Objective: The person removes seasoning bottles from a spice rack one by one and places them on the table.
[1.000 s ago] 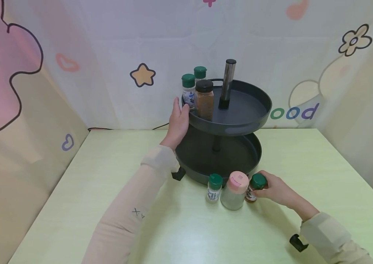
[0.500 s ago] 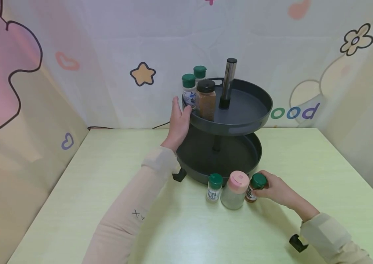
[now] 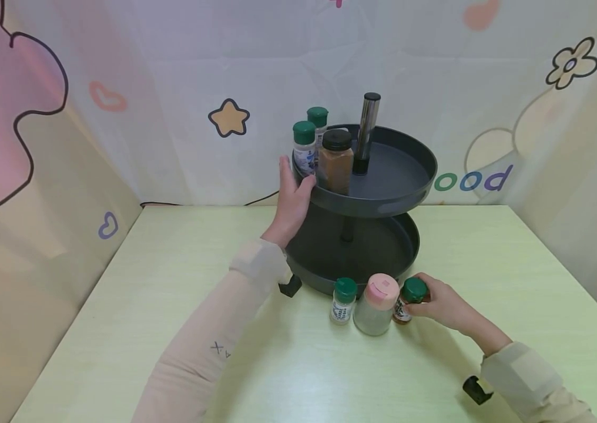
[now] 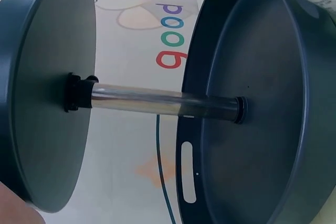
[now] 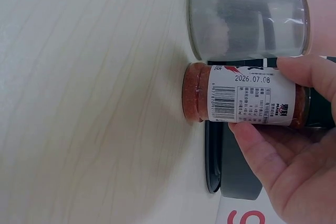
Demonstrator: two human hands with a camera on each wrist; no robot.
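Two dark round trays [image 3: 401, 161], cylindrical red-powder jar [image 5: 249, 96] — pinched in right grip [image 3: 442, 302]

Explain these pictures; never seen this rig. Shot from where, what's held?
There's no machine: a person works with two bare hands. The wide views come from a head camera looking forward and down; the two close-ups, appearing turned sideways, come from wrist cameras. On the table are a black two-tier stand, a small green-capped shaker and a pink-capped jar. The right hand pinches a red-brown spice bottle. The left hand rests against the upper tray, which carries three containers.
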